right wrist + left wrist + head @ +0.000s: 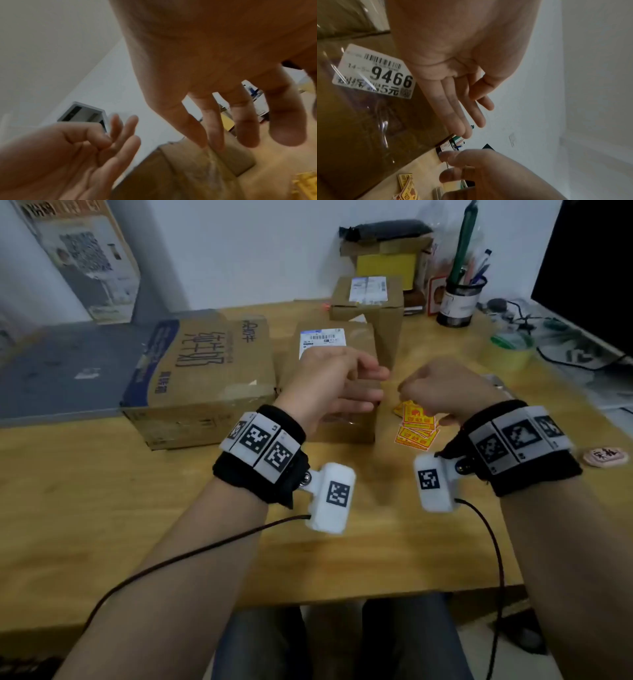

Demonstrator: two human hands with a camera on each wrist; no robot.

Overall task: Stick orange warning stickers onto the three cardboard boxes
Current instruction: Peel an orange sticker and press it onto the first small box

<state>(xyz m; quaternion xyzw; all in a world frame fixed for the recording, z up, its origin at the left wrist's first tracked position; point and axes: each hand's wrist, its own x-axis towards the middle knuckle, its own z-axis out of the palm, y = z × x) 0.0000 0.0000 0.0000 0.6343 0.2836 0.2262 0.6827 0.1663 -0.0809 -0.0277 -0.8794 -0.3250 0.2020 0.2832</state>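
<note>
Orange stickers point(416, 424) lie flat on the desk point(342, 542), fanned toward the near edge; left hand point(329, 385) fingers straight, empty; right hand point(445, 392) fingers loosely curled, empty.

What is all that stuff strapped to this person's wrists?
Bare forearms, no sleeves. The left hand and right hand each carry a black fabric wristband with white blocks printed with black square codes, plus a white boxy camera unit trailing a thin dark cable.
</note>
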